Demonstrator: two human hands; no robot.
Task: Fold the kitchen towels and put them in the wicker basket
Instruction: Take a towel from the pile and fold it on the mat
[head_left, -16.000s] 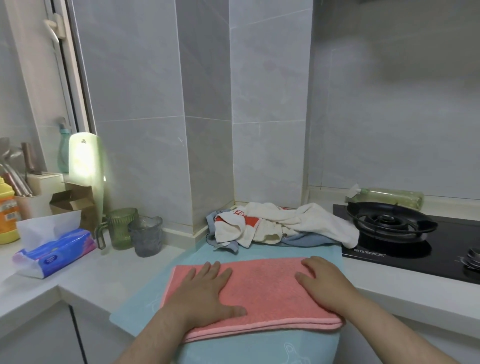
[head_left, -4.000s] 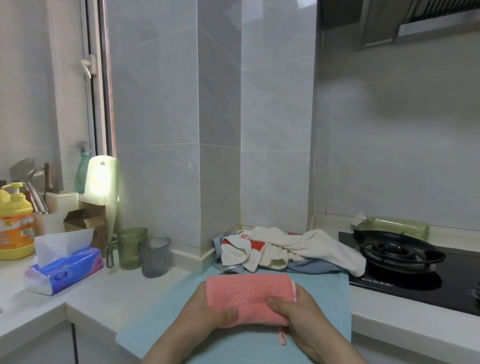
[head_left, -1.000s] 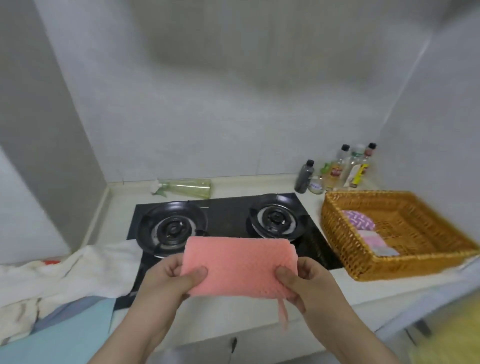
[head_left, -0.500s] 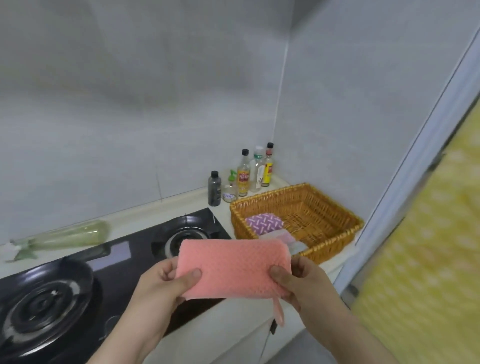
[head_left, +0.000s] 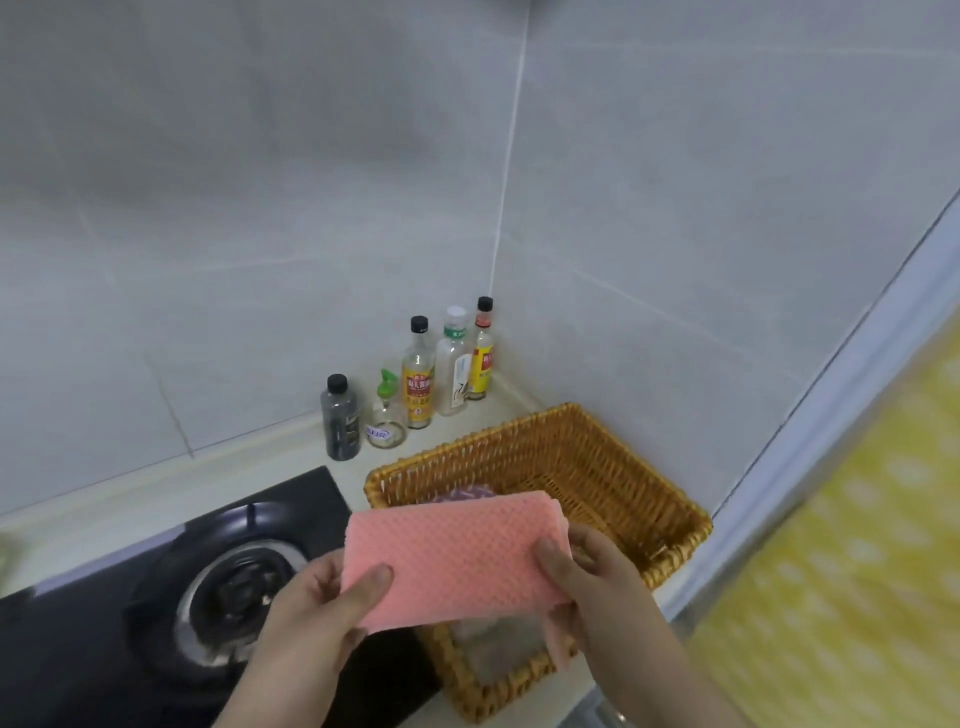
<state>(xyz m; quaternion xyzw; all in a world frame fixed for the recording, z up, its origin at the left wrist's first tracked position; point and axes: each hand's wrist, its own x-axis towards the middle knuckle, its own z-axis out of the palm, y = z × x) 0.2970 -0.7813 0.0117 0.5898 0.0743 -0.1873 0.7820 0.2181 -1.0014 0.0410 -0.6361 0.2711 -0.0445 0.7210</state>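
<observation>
Pink waffle-weave towel (head_left: 452, 561), folded to a rectangle, is pinched at each short edge by the left hand (head_left: 317, 618) and right hand (head_left: 597, 597), thumbs on top, over the near-left of the rectangular woven wicker basket (head_left: 597, 457). One purple cloth (head_left: 465, 493) inside. Five bottles (head_left: 418, 374) in the corner, one black glass hob (head_left: 156, 597). 0.5 s ago the towel was over the hob; now it overlaps the basket.

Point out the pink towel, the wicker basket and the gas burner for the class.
pink towel (head_left: 452, 561), head view, middle of its folded face.
wicker basket (head_left: 571, 457), head view, inside of its far woven wall.
gas burner (head_left: 236, 587), head view, centre of the ring.
</observation>
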